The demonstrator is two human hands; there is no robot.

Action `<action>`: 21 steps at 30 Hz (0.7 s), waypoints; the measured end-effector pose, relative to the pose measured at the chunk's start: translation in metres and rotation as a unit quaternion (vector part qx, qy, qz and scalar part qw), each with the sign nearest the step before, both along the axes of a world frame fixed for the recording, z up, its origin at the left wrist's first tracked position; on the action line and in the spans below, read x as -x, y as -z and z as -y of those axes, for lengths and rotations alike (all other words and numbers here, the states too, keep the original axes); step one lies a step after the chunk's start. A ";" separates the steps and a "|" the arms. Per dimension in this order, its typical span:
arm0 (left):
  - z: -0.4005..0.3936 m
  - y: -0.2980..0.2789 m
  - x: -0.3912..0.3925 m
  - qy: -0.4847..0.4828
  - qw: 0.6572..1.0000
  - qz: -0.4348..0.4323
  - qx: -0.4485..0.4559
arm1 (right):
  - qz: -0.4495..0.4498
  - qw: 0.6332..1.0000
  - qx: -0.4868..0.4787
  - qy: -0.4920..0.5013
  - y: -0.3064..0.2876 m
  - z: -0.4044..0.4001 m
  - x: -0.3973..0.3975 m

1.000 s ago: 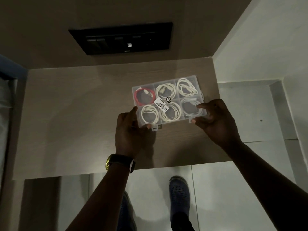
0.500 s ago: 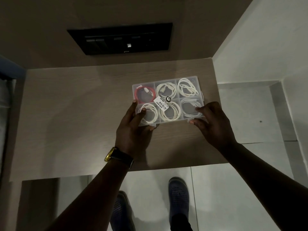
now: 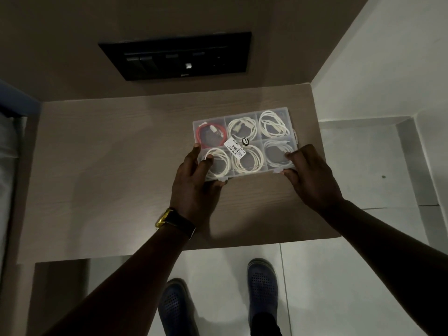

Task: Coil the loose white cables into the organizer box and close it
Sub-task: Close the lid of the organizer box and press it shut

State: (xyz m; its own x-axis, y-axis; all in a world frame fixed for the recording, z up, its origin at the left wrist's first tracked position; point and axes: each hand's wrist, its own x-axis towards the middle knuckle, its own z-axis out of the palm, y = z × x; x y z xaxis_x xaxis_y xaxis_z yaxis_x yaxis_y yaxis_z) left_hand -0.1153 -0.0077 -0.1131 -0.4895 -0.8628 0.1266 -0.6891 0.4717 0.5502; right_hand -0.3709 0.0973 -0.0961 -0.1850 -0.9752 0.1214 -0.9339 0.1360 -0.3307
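On the table [image 3: 97,166], both hands, left [image 3: 194,183] and right [image 3: 312,178], now press the box [image 3: 244,144] lid flat, gripping its near corners; cables [image 3: 272,124] stowed, closure nearly done.

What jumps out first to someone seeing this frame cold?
The clear organizer box on the wooden table, lid down, is brightest: six compartments, five with coiled white cables, and one red cable at far left. The left hand and right hand grip its near corners at the latches. A black switch panel sits on the wall behind.
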 end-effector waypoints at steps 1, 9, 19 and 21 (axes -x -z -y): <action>-0.001 -0.003 0.000 0.003 1.000 -0.005 -0.002 | 0.013 1.000 -0.007 -0.003 -0.001 0.002 0.001; 0.007 -0.021 0.001 -0.119 0.906 -0.304 -0.271 | 0.264 0.956 0.030 0.128 -0.003 0.003 0.003; 0.079 -0.022 0.031 -0.277 0.838 -0.318 -0.348 | 0.608 0.709 0.044 0.354 -0.017 0.066 0.011; 0.091 -0.025 0.038 -0.291 0.827 -0.334 -0.346 | 0.620 0.690 0.037 0.371 -0.020 0.081 0.013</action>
State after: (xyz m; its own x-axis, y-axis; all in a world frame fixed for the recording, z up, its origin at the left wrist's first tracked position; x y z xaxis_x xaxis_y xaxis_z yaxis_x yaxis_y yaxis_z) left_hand -0.1530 -0.0990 -0.0885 0.0143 -0.9065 -0.4220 -0.1215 -0.4205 0.8991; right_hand -0.3834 0.0167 -0.0759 -0.6364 -0.5559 -0.5348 0.3913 0.3648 -0.8448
